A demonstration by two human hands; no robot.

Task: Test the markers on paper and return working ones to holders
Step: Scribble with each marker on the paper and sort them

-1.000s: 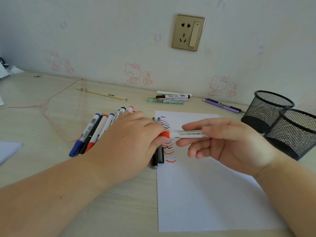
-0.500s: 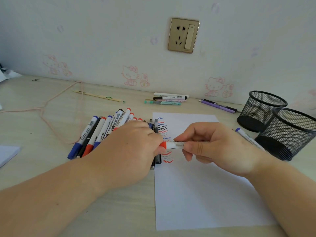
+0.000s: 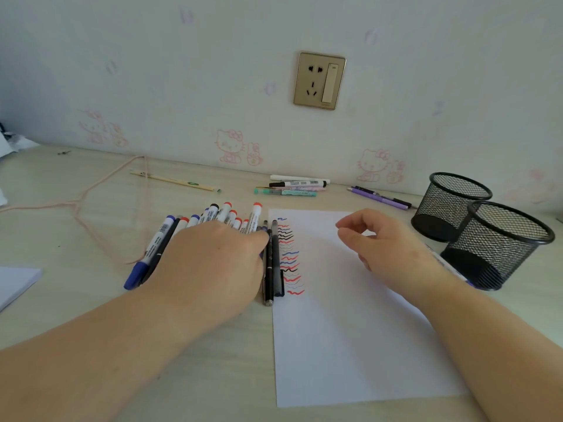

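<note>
A white sheet of paper (image 3: 350, 330) lies on the desk with several red, blue and black squiggles (image 3: 289, 254) down its left side. Left of it lies a row of several markers (image 3: 195, 223) with red, blue and black caps. My left hand (image 3: 213, 263) rests flat on that row, fingers straight. Two black pens (image 3: 274, 263) lie along the paper's left edge, right of my fingertips. My right hand (image 3: 380, 248) hovers over the paper, fingers loosely curled and holding nothing. Two black mesh holders (image 3: 451, 205) (image 3: 499, 242) stand at the right. A blue-tipped marker (image 3: 447, 266) lies beside the nearer holder.
Several pens (image 3: 292, 187) lie by the wall behind the paper, and purple pens (image 3: 380, 197) lie to their right. A pencil (image 3: 173, 181) and a pink cord (image 3: 91, 193) are at the back left. A white pad (image 3: 15, 281) sits at the left edge.
A second ago both hands held a red-capped marker over the paper. Now my right hand holds nothing, my left hand lies on the marker row, and a red-capped marker sits at the row's right end.
</note>
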